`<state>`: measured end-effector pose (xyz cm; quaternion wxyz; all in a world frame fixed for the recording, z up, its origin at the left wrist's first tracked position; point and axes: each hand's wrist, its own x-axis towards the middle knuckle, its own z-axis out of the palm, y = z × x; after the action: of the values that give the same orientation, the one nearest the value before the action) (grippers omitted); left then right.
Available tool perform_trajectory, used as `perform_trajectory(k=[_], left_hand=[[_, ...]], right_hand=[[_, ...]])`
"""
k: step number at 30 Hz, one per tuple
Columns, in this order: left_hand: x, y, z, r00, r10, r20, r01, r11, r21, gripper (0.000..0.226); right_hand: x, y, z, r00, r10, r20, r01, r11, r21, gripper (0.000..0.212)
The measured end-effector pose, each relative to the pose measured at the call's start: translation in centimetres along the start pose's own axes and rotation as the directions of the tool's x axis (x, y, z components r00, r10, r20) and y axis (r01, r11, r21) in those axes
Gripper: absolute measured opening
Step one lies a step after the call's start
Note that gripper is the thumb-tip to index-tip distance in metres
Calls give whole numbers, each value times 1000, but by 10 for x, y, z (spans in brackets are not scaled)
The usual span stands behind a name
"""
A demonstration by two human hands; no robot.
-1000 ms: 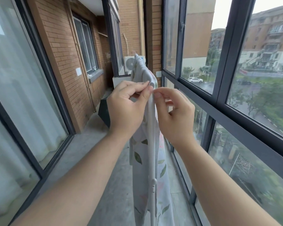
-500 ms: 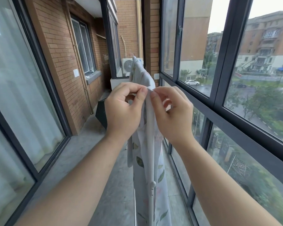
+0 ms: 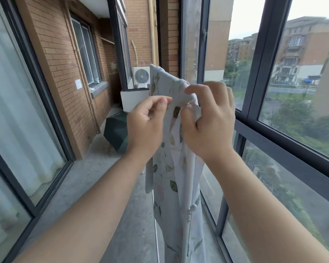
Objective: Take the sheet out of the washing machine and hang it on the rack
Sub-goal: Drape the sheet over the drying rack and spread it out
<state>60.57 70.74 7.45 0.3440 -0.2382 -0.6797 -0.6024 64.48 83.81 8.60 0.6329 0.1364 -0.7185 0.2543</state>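
Progress, judged from the head view: the sheet (image 3: 176, 173) is out of the machine and already draped over the rack (image 3: 186, 209), so the main part of the task looks done; no washing machine is in view; what is left appears to be only adjustment of the near end.

Position: the sheet runs along the rack's top rail away from the viewer and hangs down both sides toward the balcony floor (image 3: 95, 186), between the sliding glass on the left and the window frame (image 3: 258, 59) on the right; the white upright of the rack shows through the folds, most of the rail hidden under cloth.

Left hand (image 3: 146, 126): thumb and fingers curled close at the sheet's left fold; contact likely, but a firm pinch I cannot confirm.

Right hand (image 3: 210, 122): closed on a bunched corner of the sheet at the rail end, index finger raised.

Appearance: pale fabric, green leaf print, faint pink patches; hangs in long soft vertical folds, bunched rather than spread flat; whether it is damp I cannot tell.
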Motion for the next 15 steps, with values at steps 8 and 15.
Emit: perform_trajectory(k=[8, 15], left_hand=[[9, -76, -61, 949, -311, -57, 315, 943, 107, 19], [-20, -165, -119, 840, -533, 103, 500, 832, 240, 21]], right_hand=[[-7, -56, 55, 917, -214, 337, 311, 912, -268, 13], [-50, -72, 122, 633, 265, 728, 31, 930, -366, 19]])
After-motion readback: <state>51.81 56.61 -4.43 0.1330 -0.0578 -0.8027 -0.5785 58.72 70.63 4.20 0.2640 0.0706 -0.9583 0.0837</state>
